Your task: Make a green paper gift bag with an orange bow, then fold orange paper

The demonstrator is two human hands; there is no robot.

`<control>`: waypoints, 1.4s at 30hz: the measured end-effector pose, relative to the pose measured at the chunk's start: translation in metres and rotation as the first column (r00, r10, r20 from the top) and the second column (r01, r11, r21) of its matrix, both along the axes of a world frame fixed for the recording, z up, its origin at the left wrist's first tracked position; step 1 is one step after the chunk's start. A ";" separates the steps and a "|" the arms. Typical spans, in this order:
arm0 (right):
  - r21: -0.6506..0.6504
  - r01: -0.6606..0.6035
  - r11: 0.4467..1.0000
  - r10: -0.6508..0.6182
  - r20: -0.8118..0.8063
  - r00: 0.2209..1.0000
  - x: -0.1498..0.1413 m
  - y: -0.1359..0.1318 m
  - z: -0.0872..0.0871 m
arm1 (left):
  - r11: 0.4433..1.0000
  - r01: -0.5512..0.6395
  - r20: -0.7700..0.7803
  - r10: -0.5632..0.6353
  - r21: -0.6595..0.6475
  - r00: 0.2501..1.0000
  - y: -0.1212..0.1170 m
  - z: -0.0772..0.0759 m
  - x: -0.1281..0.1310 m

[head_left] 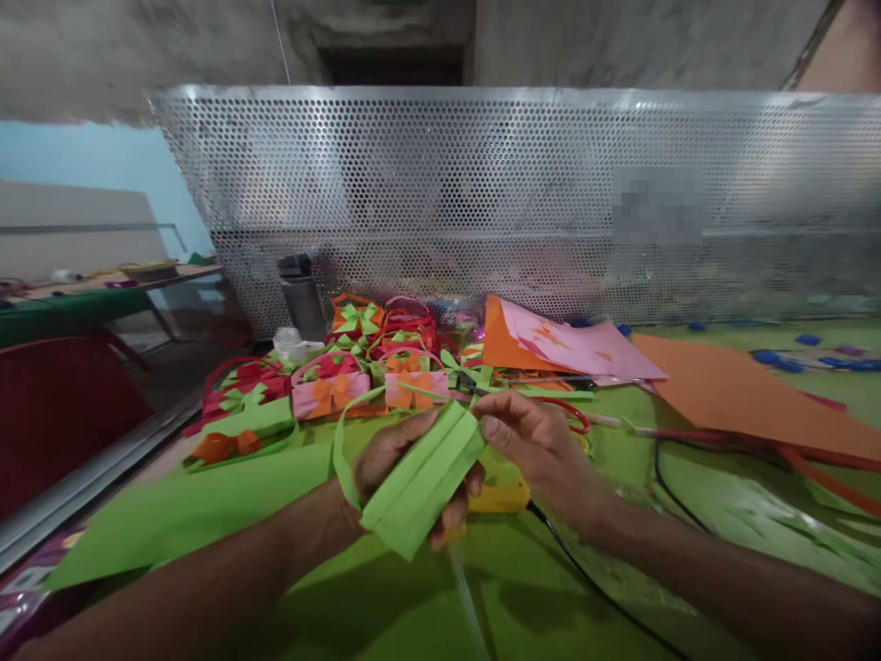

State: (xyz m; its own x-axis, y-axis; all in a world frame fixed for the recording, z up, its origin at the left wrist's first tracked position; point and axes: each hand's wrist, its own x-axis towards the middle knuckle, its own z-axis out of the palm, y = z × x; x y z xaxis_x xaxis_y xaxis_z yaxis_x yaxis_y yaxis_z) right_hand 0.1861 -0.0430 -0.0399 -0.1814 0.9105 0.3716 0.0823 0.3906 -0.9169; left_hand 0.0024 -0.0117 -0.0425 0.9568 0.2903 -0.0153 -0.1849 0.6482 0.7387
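A small light-green handbag point(425, 479), folded from paper or felt with a strip handle point(342, 450), is tilted in front of me. My left hand point(389, 450) is wrapped around it from behind, fingers curled under its right side. At its upper right corner, the thumb and index finger of my right hand point(543, 450) pinch the edge. Below my hands lies a yellow glue gun point(499, 497), partly hidden, with a black cord and a clear glue stick point(468, 597). Behind are several finished small bags point(330, 393) in pink, red, orange and green with bows.
A green sheet point(206, 500) lies left. Orange sheets point(750, 395) and a pink sheet point(578, 344) lie to the right. A dark bottle point(301, 298) stands before the perforated metal panel point(427, 184). Cords cross the right side; a red chair point(61, 422) is at far left.
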 end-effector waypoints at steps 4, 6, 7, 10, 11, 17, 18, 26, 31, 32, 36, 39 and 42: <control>-0.081 -0.058 0.995 0.052 -0.078 0.996 -0.002 0.000 0.000 | 0.997 0.063 -0.040 -0.064 -0.047 0.997 0.001 -0.004 0.000; -0.085 -0.057 0.995 0.050 -0.088 0.995 -0.002 -0.001 0.000 | 0.998 0.017 -0.047 -0.020 -0.064 0.999 0.001 -0.009 -0.001; -0.081 -0.057 0.995 0.050 -0.089 0.995 -0.002 -0.002 0.000 | 0.998 -0.016 -0.049 0.013 -0.056 0.999 0.001 -0.012 -0.001; -0.063 -0.056 0.996 0.052 -0.066 0.996 -0.001 -0.002 -0.001 | 0.993 -0.121 -0.028 0.121 0.017 0.992 -0.001 -0.016 -0.002; -0.058 -0.051 0.997 0.048 -0.056 0.997 -0.001 -0.001 -0.001 | 0.988 -0.151 -0.019 0.152 0.037 0.988 -0.001 -0.016 -0.002; -0.049 -0.056 0.997 0.054 -0.038 0.998 -0.001 -0.001 0.001 | 0.974 -0.218 -0.076 0.222 0.060 0.972 -0.003 -0.012 -0.003; -0.046 -0.059 0.997 0.058 -0.040 0.998 -0.001 -0.002 0.001 | 0.970 -0.233 -0.085 0.238 0.062 0.968 -0.004 -0.011 -0.003; 0.035 -0.053 0.998 0.053 0.002 0.999 -0.001 -0.003 0.003 | 0.966 -0.243 -0.140 0.254 0.089 0.957 -0.009 -0.009 -0.002; 0.044 -0.054 0.998 0.052 0.044 0.998 -0.002 -0.005 -0.001 | 0.963 -0.250 -0.168 0.263 0.096 0.950 -0.008 -0.010 -0.002; 0.035 -0.058 0.998 0.056 0.037 0.998 -0.001 -0.004 -0.001 | 0.963 -0.250 -0.172 0.264 0.096 0.949 -0.008 -0.010 -0.002; -0.018 -0.038 0.999 0.038 -0.001 0.999 0.002 -0.001 -0.001 | 0.962 -0.249 -0.196 0.267 0.111 0.944 -0.007 -0.010 -0.003; 0.004 -0.060 0.998 0.059 0.057 0.997 0.005 0.000 0.003 | 0.964 -0.236 -0.219 0.259 0.125 0.941 -0.007 -0.009 -0.002; 0.135 -0.075 0.988 0.046 0.206 0.978 0.005 -0.003 0.004 | 0.948 -0.282 -0.220 0.309 0.149 0.925 -0.008 -0.009 -0.001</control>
State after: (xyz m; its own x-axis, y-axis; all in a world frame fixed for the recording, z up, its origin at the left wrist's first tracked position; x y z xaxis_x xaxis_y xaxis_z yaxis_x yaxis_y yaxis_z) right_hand 0.1914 -0.0462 -0.0362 -0.3188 0.8363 0.4461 0.2319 0.5252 -0.8188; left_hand 0.0015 -0.0194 -0.0515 0.7998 0.5722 -0.1816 -0.1658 0.5013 0.8492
